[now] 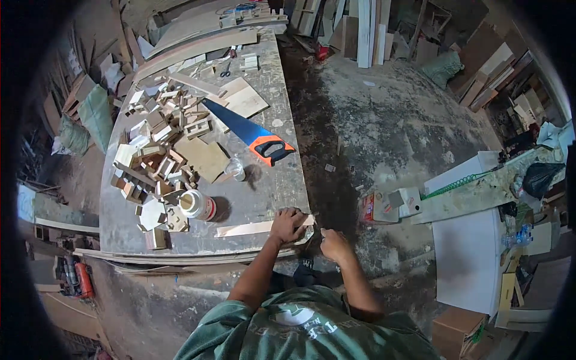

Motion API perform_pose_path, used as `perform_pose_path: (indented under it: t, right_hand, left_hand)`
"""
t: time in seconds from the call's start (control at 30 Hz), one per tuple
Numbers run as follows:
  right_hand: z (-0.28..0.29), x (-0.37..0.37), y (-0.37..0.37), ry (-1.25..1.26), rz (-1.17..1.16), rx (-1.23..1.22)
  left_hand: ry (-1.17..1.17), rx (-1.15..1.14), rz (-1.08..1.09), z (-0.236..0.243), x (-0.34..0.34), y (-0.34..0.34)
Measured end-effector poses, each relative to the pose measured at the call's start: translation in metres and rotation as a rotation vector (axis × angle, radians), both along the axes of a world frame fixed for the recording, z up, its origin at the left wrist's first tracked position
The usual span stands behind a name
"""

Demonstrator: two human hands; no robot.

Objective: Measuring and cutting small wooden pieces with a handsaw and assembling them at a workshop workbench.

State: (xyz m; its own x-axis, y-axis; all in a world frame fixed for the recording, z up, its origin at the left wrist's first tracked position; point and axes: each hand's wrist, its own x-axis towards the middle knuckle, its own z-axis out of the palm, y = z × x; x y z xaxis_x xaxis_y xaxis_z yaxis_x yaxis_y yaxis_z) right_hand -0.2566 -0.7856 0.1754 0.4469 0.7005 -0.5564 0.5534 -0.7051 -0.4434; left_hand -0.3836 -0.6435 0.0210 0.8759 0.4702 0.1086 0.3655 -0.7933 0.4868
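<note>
My left hand [289,225] lies over a thin pale wood strip [246,229] near the front right corner of the workbench [270,195], its fingers stretched out and pressing down. The strip's right end reaches the bench's edge. Just off that corner is my right hand [337,246], fingers curled closed close to the strip's end. What those fingers hold, if anything, is too small to make out. Farther back on the bench rests a handsaw [234,125] with a blue blade and an orange and black handle.
A white tub [198,206] and a clear plastic cup [236,168] stand left of the saw's handle. Beyond them spreads a heap of small wood offcuts [157,129]. Scissors [225,74] and a thin board [246,99] lie farther back. A white panel [465,258] stands at right.
</note>
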Motion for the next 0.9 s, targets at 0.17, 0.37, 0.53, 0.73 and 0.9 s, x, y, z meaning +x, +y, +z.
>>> perform_pose_path:
  t: [0.17,0.37,0.53,0.73,0.9]
  right_hand:
    - [-0.012,0.005,0.0,-0.032,0.025,0.092]
    - [-0.013,0.005,0.003,-0.043,0.09,0.059]
    - [-0.01,0.005,0.007,0.04,0.069,-0.02]
    - [-0.002,0.003,0.012,0.063,-0.033,-0.043]
    - [-0.001,-0.002,0.013,-0.001,0.022,0.0]
  left_hand:
    - [-0.003,-0.011,-0.038,0.005,0.004,0.002]
    - [-0.038,-0.011,-0.032,-0.002,0.001,0.002]
    - [-0.035,0.025,-0.015,-0.006,0.0,0.0]
    - [-0.04,0.003,-0.02,0.0,0.001,0.001]
    - [-0.013,0.023,-0.003,-0.002,-0.001,0.001]
